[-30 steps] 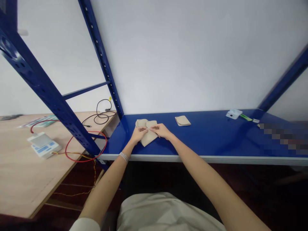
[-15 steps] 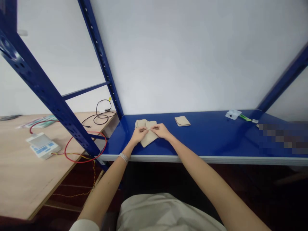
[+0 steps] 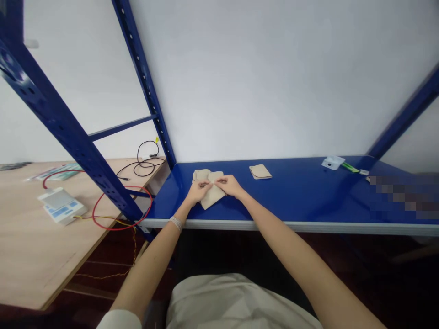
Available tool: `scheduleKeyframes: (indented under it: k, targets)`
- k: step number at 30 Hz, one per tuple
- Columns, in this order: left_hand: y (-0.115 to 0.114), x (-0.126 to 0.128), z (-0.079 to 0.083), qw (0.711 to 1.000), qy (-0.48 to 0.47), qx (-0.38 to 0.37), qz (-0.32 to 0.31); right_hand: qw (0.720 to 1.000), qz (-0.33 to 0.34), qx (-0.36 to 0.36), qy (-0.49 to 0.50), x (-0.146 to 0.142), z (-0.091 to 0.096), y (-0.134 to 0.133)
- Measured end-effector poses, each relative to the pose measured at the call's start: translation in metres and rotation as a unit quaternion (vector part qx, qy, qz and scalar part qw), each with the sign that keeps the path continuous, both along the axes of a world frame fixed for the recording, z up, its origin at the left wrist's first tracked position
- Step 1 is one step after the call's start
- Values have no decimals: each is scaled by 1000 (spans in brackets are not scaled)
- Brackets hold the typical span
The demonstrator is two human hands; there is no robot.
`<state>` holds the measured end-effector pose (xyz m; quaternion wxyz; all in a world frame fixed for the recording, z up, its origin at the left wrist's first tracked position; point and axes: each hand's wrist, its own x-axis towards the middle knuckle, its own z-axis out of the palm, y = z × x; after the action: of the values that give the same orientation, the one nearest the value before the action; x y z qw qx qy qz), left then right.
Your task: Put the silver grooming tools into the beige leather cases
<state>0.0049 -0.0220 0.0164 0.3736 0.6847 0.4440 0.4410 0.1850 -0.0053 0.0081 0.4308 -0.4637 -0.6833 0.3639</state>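
Note:
A beige cloth-like piece [image 3: 212, 196] with folds along its far edge lies on the blue shelf top, near its left end. My left hand [image 3: 197, 191] pinches it from the left, fingers closed near its middle. From the right, my right hand [image 3: 229, 185] pinches the same piece, the two sets of fingertips almost meeting. What exactly sits between the fingertips is too small to make out. Further right, apart from both hands, lies a second beige folded piece [image 3: 260, 172], flat with rounded corners.
Blue shelf uprights [image 3: 146, 87] rise at the left. On a wooden table [image 3: 30, 256] there stand a white device [image 3: 63, 206] and a looped red cable [image 3: 151, 205]. A black cable [image 3: 139, 167] coils behind. At the shelf's right are a pale packet [image 3: 332, 162] and a green item [image 3: 350, 167].
Almost nothing differs. Both hands keep their pinch on the beige cloth-like piece, and the view has shifted very slightly.

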Motion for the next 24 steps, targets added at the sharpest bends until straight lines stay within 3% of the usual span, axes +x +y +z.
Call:
scheduleKeyframes:
  k: [8, 16, 24]
  targets:
    - [0, -2, -1, 998, 49, 37, -3, 999, 23, -10, 27, 0, 0, 0]
    - [4, -4, -6, 991, 111, 66, 24, 995, 41, -71, 60, 1, 5, -2]
    - [0, -3, 0, 999, 46, -7, 9, 985, 65, -116, 111, 3, 10, -4]
